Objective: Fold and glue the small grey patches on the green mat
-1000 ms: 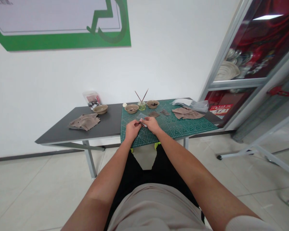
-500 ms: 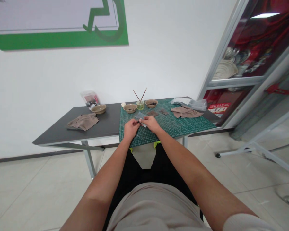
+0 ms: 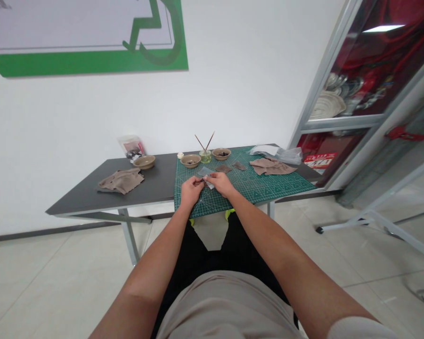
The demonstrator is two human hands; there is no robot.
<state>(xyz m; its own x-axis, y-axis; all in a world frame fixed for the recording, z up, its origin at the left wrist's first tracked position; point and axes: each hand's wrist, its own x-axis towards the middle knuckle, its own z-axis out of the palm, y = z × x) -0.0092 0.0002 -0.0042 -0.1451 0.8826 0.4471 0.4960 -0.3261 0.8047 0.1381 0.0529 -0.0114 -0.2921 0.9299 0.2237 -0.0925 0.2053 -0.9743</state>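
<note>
dark table [image 3: 92, 197] by the white wall | green cutting mat [image 3: 268, 186] on its right half | left hand [image 3: 191, 189] and right hand [image 3: 222, 182] over the mat's near part, fingertips together | both pinch 1 small grey piece [image 3: 207, 181], held between them just above the mat

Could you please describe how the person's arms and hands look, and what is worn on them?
Both forearms are bare down to the left hand and the right hand: no gloves, and no watch or ring visible. A short light beige sleeve shows at the right upper arm.
</note>
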